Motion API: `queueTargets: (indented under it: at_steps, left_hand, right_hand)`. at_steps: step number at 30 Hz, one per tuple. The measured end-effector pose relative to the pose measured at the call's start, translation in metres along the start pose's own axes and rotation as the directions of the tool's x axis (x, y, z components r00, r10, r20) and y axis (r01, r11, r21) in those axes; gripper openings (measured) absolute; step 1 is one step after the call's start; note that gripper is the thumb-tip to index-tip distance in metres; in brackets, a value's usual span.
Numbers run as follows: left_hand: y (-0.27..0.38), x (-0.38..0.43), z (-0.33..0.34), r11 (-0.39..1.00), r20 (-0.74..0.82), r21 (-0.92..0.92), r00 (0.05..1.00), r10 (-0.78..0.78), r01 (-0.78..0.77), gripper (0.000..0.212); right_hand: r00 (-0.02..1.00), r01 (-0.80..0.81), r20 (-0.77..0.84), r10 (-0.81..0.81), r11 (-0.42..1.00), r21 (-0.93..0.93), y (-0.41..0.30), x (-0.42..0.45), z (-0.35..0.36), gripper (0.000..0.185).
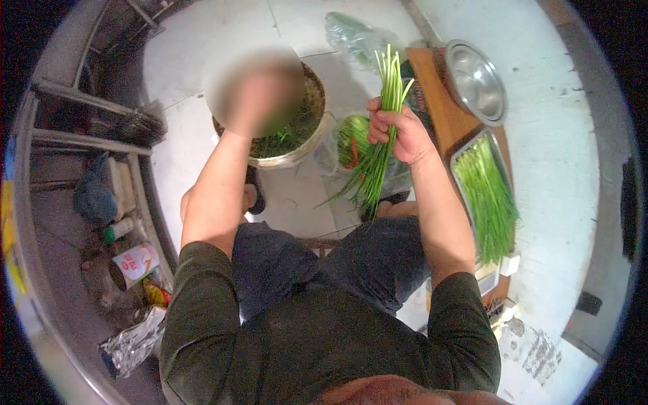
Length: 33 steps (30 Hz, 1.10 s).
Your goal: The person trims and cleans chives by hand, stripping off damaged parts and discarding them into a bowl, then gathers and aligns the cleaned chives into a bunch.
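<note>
My right hand (400,130) grips a bunch of long green chives (389,83) around the pale stems. The stem ends stick up beyond my fingers, and the green leaf tips hang down towards my knees. Over a round bucket (291,161) my left hand (255,96) is blurred, so its fingers and anything in them cannot be made out. Green trimmings (278,144) lie inside the bucket. Just behind the held bunch sits a clear plastic bag with green vegetables (353,129) and a red strip on it.
At the right, a wooden board (430,86) carries a steel bowl (476,83) and a metal tray (455,174) of more chives (486,197). Another plastic bag (357,38) lies on the tiled floor ahead. A metal shelf (91,142) with packages stands at the left.
</note>
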<state>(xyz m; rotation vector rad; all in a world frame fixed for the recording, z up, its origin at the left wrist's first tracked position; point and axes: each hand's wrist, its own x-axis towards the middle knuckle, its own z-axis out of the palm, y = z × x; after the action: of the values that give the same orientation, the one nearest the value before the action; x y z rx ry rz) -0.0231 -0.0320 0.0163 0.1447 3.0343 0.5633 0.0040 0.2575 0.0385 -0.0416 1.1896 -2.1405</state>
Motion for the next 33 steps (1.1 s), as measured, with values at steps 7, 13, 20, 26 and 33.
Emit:
queueTargets:
  at_steps: [7,13,20,26,33]
  left_hand:
    - [-0.002,-0.001,0.01,0.976,-0.296,-0.217,0.954,-0.052,-0.015,0.031]
    - [0.013,-0.022,-0.005,0.921,-0.673,-0.144,0.718,0.178,-0.363,0.033]
    - [0.028,-0.03,-0.008,0.626,-0.391,-0.716,0.921,0.009,-0.31,0.04]
    - [0.024,-0.039,-0.021,0.619,-0.453,-0.673,0.887,0.087,-0.404,0.033]
    - [0.017,-0.029,-0.01,0.217,-0.34,-0.902,0.924,0.174,-0.372,0.022]
  right_hand:
    - [0.98,0.166,0.126,-0.156,0.983,-0.076,-0.045,-0.02,0.013,0.023]
    - [0.983,0.081,0.177,-0.057,0.988,-0.13,-0.039,-0.013,0.044,0.028]
    - [0.985,-0.094,0.123,0.125,0.969,-0.226,-0.011,0.003,0.066,0.042]
    - [0.968,-0.2,0.096,0.231,0.945,-0.257,0.004,0.015,0.074,0.038]
    - [0.962,-0.223,0.081,0.26,0.923,-0.313,0.013,0.019,0.078,0.039]
